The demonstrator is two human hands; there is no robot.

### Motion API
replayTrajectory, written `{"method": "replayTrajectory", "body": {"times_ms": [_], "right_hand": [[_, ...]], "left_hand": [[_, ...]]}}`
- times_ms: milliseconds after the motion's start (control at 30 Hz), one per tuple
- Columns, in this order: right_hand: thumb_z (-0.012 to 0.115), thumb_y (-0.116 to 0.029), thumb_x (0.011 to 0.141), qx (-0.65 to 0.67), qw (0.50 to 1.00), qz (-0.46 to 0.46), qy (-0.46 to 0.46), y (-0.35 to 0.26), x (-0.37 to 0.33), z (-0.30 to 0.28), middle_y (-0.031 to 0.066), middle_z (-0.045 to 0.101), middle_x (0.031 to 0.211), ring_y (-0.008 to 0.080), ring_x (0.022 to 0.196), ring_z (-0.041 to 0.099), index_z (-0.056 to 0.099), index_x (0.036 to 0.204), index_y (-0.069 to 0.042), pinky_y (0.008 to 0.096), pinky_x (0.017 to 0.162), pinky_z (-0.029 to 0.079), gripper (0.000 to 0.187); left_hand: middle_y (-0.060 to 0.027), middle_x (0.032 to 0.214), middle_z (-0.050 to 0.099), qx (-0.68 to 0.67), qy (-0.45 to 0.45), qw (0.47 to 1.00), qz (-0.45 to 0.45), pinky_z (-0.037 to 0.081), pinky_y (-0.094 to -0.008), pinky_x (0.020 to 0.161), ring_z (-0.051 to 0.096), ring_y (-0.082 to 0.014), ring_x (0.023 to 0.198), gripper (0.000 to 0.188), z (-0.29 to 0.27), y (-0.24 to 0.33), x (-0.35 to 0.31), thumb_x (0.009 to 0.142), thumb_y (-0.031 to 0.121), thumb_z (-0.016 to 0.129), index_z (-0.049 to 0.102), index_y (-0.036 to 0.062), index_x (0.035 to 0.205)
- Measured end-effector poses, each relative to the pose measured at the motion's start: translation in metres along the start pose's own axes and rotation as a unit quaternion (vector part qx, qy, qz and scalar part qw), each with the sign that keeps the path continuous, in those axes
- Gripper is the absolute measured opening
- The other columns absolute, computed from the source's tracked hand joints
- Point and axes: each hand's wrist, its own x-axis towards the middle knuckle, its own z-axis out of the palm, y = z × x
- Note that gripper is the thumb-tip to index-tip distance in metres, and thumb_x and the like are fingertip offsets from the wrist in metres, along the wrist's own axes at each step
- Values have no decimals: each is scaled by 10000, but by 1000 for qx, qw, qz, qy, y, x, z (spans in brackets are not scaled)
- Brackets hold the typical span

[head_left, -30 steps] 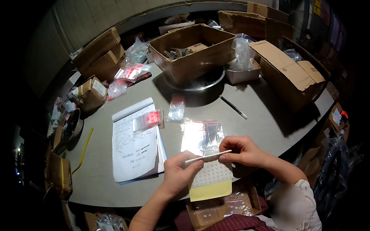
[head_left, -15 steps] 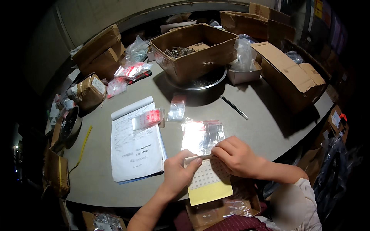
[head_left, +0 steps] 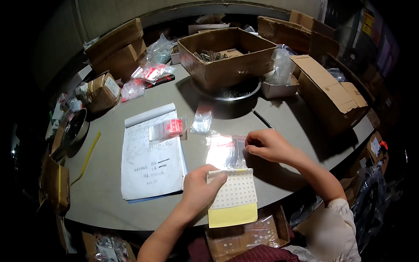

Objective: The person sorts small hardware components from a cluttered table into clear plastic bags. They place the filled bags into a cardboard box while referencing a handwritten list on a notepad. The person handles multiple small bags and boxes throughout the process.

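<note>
At the table's near edge my left hand (head_left: 200, 192) grips a sheet of small labels (head_left: 233, 192), thumb on top. The sheet is white with rows of small printed marks and a yellow strip along its lower end. My right hand (head_left: 270, 146) is up and to the right of the sheet, fingers curled in a pinch. Whatever is in that pinch is too small to make out. Just left of those fingertips, clear zip bags (head_left: 224, 150) lie flat on the table, shiny with glare. The sheet's top edge reaches the bags' lower edge.
A notepad (head_left: 152, 174) bears a red-and-clear bag (head_left: 168, 129). Another small bag (head_left: 202, 118) and a black pen (head_left: 263, 118) lie beyond. A cardboard box (head_left: 227, 61) of metal parts sits over a steel bowl (head_left: 235, 97). A tall carton (head_left: 329, 83) stands right; an open box (head_left: 244, 236) is below the edge.
My right hand has left the label sheet's top edge and moved up and right, beside the zip bags. My left hand still holds the sheet, now flatter in view.
</note>
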Motion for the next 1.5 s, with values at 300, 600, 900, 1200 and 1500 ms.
{"method": "replayTrajectory", "body": {"times_ms": [300, 600, 900, 1200, 1500], "right_hand": [[769, -295, 870, -149, 971, 113, -148, 0, 0, -19, 187, 749, 952, 377, 937, 719, 765, 1006, -45, 485, 810, 550, 284], [738, -253, 913, 31, 992, 23, -124, -19, -16, -26, 201, 733, 977, 327, 899, 709, 716, 1104, -5, 414, 801, 546, 313], [741, -118, 894, -290, 942, -129, 110, 0, 8, 29, 188, 688, 916, 368, 887, 688, 571, 990, -22, 466, 760, 536, 218], [823, -486, 882, -126, 982, 101, -103, -8, -57, -15, 157, 679, 919, 336, 894, 699, 566, 1194, -34, 422, 753, 546, 607], [728, -267, 956, 96, 929, -55, -352, -42, -102, -18, 174, 693, 974, 389, 910, 687, 649, 1113, -42, 460, 796, 536, 286]], "left_hand": [[-60, 859, 761, -20, 9, 1000, 14, 552, -272, 708, 693, -100, 788, 195, -7, 1, -4, 925, 164, 779, 748, -19, 982], [-54, 840, 763, -88, -38, 995, -16, 546, -262, 706, 681, -84, 779, 202, -12, 7, -7, 909, 185, 782, 760, -7, 967], [-45, 830, 760, -72, -16, 997, -13, 535, -260, 687, 660, -83, 744, 219, -12, 2, -5, 901, 193, 791, 770, -9, 983], [10, 777, 709, -108, -37, 993, -33, 449, -204, 581, 594, -12, 677, 181, -28, 13, -8, 903, 152, 774, 756, -15, 970], [-40, 845, 740, -113, -69, 990, -54, 530, -237, 669, 659, -73, 757, 182, -27, 12, -7, 918, 145, 774, 743, -24, 976]]}}
